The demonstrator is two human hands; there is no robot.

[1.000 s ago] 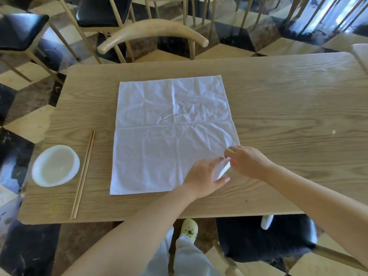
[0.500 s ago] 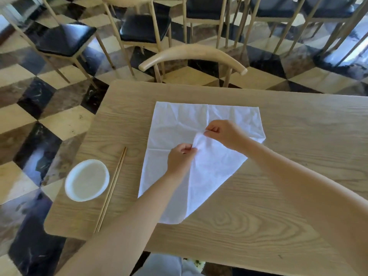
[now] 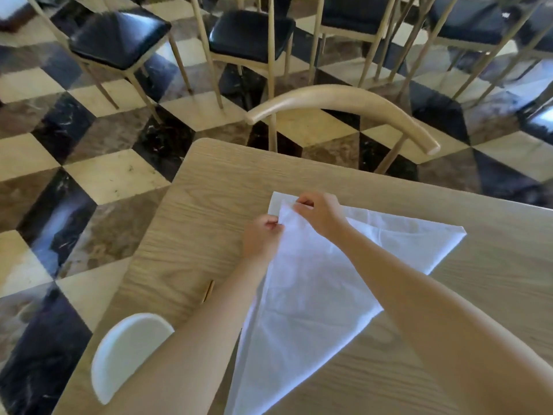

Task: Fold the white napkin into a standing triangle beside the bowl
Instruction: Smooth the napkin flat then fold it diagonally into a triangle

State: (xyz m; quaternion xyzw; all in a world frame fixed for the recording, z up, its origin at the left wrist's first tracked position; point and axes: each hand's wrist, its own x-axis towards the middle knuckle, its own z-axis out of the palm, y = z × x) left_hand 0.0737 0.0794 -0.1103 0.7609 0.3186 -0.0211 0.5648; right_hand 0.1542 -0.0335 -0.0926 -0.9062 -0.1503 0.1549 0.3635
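Observation:
The white napkin lies on the wooden table, folded over diagonally into a flat triangle. Its far left corner sticks out a little past the folded layer. My left hand pinches the folded-over corner at its left edge. My right hand pinches the same corner from above, close to the napkin's far corner. A white bowl sits at the table's near left, partly hidden by my left forearm.
The tip of a pair of wooden chopsticks shows beside my left forearm, between bowl and napkin. A curved wooden chair back stands at the table's far edge. More black-seated chairs stand on the checkered floor beyond.
Both hands have carried the napkin's near right corner diagonally across to the far left corner, turning the flat square into a triangle. The view has shifted right and tilted upward.

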